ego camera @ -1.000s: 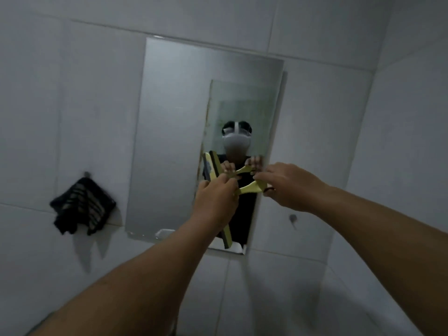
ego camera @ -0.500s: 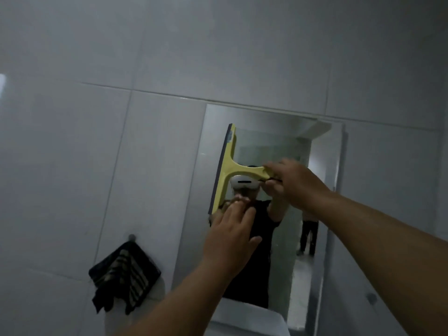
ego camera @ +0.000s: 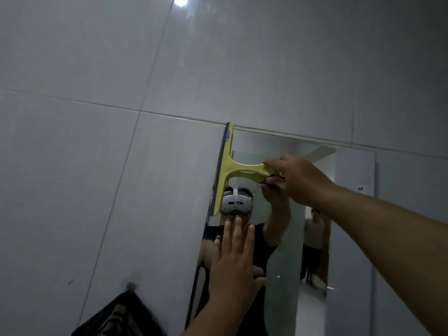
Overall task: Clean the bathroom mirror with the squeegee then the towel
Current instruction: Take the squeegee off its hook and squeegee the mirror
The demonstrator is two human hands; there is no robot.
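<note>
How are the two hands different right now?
The right hand is closed around the yellow squeegee handle; the left hand holds nothing, fingers spread flat. The right hand is up near the mirror's top edge; the left hand is lower, by its left side. Both reach toward the mirror.

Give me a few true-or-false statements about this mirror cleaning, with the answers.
1. The right hand holds the yellow squeegee by its handle. True.
2. The squeegee blade lies along the mirror's bottom edge. False: it stands upright at the upper left corner of the mirror.
3. The left hand is open, fingers spread. True.
4. The left hand is wiping with the towel. False: the dark towel hangs from a wall hook, untouched.
5. The wall is bare brick. False: it has large pale tiles.
</note>
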